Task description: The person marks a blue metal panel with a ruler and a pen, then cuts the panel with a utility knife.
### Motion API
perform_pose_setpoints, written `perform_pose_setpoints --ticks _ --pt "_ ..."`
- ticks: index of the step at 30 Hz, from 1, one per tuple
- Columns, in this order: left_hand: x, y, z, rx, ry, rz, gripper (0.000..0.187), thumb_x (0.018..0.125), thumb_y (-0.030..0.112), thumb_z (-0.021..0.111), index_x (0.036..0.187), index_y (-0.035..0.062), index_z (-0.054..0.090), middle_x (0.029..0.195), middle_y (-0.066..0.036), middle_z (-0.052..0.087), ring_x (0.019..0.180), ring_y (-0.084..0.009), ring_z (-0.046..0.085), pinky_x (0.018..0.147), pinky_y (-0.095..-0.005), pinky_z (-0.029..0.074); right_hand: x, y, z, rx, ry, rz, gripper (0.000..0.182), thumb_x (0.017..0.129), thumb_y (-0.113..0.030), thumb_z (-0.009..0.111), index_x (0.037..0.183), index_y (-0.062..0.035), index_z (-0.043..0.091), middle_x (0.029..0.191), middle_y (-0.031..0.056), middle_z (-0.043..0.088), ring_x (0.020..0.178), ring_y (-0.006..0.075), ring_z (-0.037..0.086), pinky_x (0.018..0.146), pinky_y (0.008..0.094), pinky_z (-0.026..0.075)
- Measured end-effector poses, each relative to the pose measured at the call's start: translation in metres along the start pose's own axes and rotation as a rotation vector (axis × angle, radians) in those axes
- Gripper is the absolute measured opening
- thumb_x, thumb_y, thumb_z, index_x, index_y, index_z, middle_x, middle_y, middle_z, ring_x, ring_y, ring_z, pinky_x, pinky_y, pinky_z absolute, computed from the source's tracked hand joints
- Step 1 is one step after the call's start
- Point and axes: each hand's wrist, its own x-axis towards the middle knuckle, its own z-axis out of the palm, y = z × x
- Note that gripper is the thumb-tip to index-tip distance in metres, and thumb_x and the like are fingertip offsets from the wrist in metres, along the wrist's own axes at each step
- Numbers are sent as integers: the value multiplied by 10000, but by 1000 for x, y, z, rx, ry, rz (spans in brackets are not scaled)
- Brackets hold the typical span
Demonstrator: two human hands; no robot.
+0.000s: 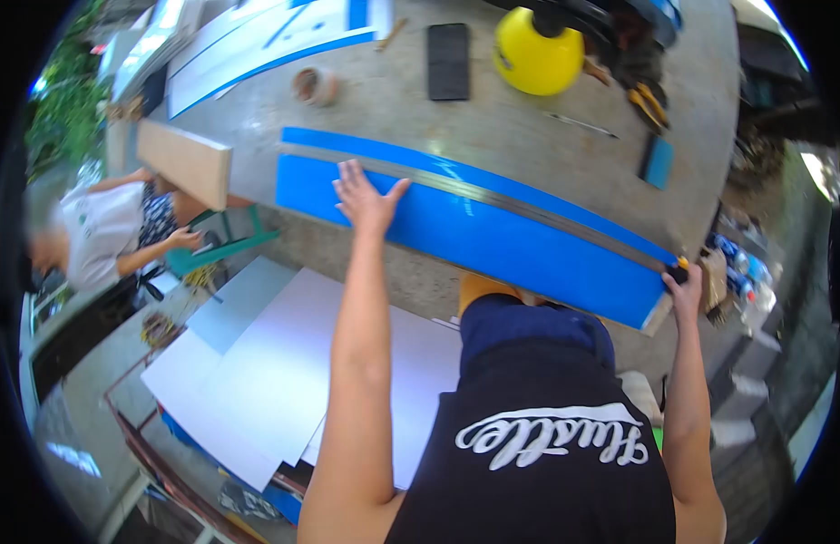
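A long blue sheet (502,238) lies along the near edge of the table, with a grey metal straightedge (538,208) running lengthwise across it. My left hand (366,198) rests flat with fingers spread on the straightedge and sheet, toward their left end. At the far right end, my right hand (685,295) is closed around a small black-and-yellow cutter (681,268), held by the sheet's right edge. Its blade cannot be made out.
On the grey table (375,109) are a phone (448,62), a roll of tape (315,86), a yellow rounded object (538,54), pliers (649,106) and a pen (583,125). White sheets (266,372) lie below left. Another person (112,222) sits at left near a board (184,163).
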Motion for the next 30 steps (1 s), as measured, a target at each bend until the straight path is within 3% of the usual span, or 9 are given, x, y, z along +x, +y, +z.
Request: perform_pose_setpoints --ticks 2,5,8,11,17,18,24,30 --pt "-1 -1 -1 -16 42 5 1358 722 807 820 1718 106 219 1784 -161 213 1611 -475 203 1216 -749 258 2 18 5 19 -13 -20 445 776 -120 916 1144 -24 684 1108 100 624 1085 293 642 1005 396 493" --pt "2 1 -13 -56 88 -9 1082 822 698 815 1629 96 418 1733 -149 315 1568 -440 294 1271 -614 236 2 5 0 49 -35 61 451 771 -114 927 1140 -17 687 1099 87 611 1063 274 637 993 389 497" --pt "14 -8 -11 -56 202 -8 888 863 565 845 1539 89 521 1679 -139 407 1533 -410 359 1263 -561 262 5 18 1 64 -45 48 452 776 -110 935 1142 -20 686 1090 74 599 1047 261 630 988 373 490" --pt "30 -18 -11 -143 221 -13 805 865 488 870 1501 103 560 1655 -94 439 1533 -383 367 1266 -568 276 5 22 3 83 -42 45 461 777 -106 935 1154 -19 684 1099 73 597 1048 263 628 992 370 486" --pt "52 -29 -33 -195 188 -94 1007 766 543 925 1549 67 508 1636 -97 476 1512 -331 407 1246 -502 323 6 16 -2 37 -81 119 461 810 -55 900 1212 -31 676 1120 48 592 1064 224 624 983 362 493" --pt "57 -33 -33 -166 164 -95 1124 724 597 931 1594 63 460 1657 -100 452 1531 -330 383 1259 -508 306 6 13 -2 33 -83 125 459 810 -51 898 1211 -30 676 1118 48 592 1064 225 624 984 362 493" --pt "65 -41 -29 -119 151 -74 1215 723 676 897 1648 75 387 1712 -110 370 1579 -346 304 1289 -534 254 8 4 -2 41 -73 166 480 768 -32 920 1180 -17 675 1108 63 602 1047 247 631 992 366 496" --pt "64 -42 -29 -179 142 -80 1211 712 617 931 1639 56 389 1718 -112 339 1591 -340 269 1297 -543 213 8 -3 -3 -57 -81 212 524 775 -11 911 1246 -18 682 1181 80 597 1117 260 629 1022 385 486"
